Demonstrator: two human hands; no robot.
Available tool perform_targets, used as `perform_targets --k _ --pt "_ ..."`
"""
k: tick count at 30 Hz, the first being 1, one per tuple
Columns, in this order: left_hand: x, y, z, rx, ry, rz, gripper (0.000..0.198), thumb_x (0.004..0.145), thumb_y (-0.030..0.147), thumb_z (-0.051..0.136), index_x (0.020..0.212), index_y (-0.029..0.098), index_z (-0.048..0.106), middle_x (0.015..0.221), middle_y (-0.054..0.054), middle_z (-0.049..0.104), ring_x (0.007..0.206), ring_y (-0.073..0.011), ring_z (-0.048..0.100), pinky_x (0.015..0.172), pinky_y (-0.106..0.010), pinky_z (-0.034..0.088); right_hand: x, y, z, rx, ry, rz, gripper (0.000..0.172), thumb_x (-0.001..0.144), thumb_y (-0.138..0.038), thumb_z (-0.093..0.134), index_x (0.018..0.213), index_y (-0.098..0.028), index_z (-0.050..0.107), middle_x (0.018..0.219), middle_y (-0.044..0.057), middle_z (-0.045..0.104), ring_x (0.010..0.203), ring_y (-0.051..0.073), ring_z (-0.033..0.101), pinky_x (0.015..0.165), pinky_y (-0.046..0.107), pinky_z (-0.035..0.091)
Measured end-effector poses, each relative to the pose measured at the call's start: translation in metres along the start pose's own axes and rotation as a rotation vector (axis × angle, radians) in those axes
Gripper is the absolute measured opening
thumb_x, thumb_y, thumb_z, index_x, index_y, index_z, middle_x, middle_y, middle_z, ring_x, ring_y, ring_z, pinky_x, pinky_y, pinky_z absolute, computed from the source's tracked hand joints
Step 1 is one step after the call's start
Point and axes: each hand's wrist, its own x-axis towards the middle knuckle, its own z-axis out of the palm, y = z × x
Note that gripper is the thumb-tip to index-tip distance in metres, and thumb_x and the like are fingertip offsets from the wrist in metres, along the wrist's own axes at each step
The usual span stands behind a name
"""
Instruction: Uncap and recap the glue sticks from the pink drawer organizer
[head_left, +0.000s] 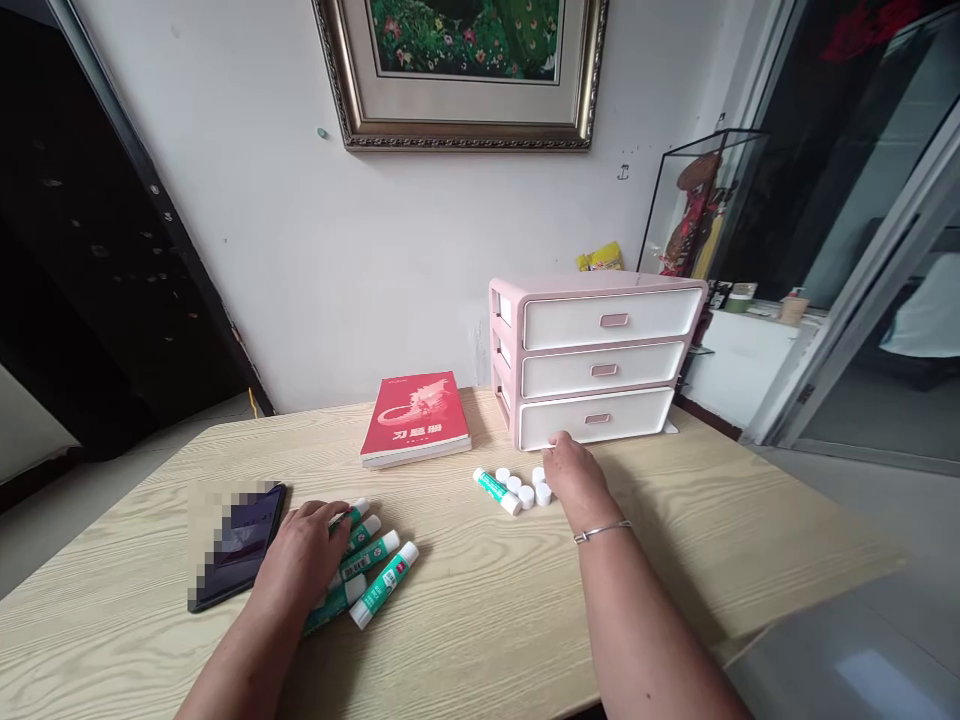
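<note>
On the pale wooden desk (pixel 465 620), green-and-white glue sticks (pixel 384 585) are being partly covered by the left hand (pixel 306 540), whose fingers are being curled loosely over them; whether one is being gripped cannot be told. Five seem to be gathered there, side by side, and as far as can be judged that grouping is being nearly matched by what is in sight: only a lone stick (pixel 495 489) is being left ungathered, lying apart beside the small white pieces (pixel 527 496), which are being bunched loosely next to it. Just beside these, the right hand (pixel 574 475) is being held nearly closed before the bottom drawer (pixel 634 413); its fingers are being largely hidden, so contact or a grip cannot be told. All drawers of the pink unit (pixel 514 360) are being seen closed, their contents being hidden.
</note>
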Motion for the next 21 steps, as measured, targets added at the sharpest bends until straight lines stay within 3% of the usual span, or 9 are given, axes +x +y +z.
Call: perform_targets --k 6,10,13,17,21 --pt "-0.001 -0.024 0.01 -0.156 0.096 -0.072 0.039 0.085 0.033 0.047 0.111 0.023 0.074 0.121 -0.008 0.069 0.103 -0.025 0.068 0.09 -0.033 0.053 0.004 0.005 0.007 -0.022 -0.015 0.014 0.029 0.094 -0.021 0.046 0.112 -0.019 0.068 0.115 0.012 0.071 0.104 0.024 0.066 0.074 0.029 0.044" --pt "-0.002 -0.028 0.012 -0.201 0.051 -0.091 0.041 0.088 0.038 0.046 0.117 0.022 0.071 0.126 -0.008 0.065 0.104 -0.0236 0.068 0.092 -0.032 0.052 0.0 0.0 0.009 -0.046 -0.061 -0.053 0.026 0.092 -0.022 0.047 0.097 -0.019 0.073 0.1 0.011 0.074 0.093 0.023 0.068 0.069 0.029 0.043" --pt "-0.002 -0.024 0.015 -0.217 0.004 -0.072 0.048 0.092 0.048 0.045 0.125 0.021 0.067 0.131 -0.01 0.063 0.116 -0.0259 0.063 0.1 -0.035 0.049 -0.009 -0.01 0.01 -0.067 -0.04 -0.12 0.031 0.096 -0.027 0.044 0.102 -0.017 0.073 0.103 0.014 0.073 0.099 0.025 0.065 0.078 0.031 0.043" --pt "-0.007 -0.013 0.015 -0.176 -0.046 0.053 0.062 0.092 0.062 0.045 0.137 0.022 0.057 0.141 -0.011 0.056 0.134 -0.0283 0.049 0.112 -0.041 0.039 -0.027 -0.025 0.019 -0.073 0.089 -0.388 0.029 0.094 -0.039 0.054 0.108 -0.019 0.071 0.112 0.012 0.068 0.11 0.025 0.057 0.094 0.034 0.038" --pt "-0.017 0.001 0.008 -0.06 -0.068 0.102 0.079 0.086 0.073 0.045 0.148 0.024 0.046 0.152 -0.013 0.044 0.143 -0.0339 0.037 0.114 -0.048 0.034 -0.045 -0.037 0.03 -0.081 0.17 -0.593 0.023 0.089 -0.041 0.063 0.101 -0.023 0.07 0.104 0.008 0.066 0.105 0.025 0.054 0.094 0.036 0.036"
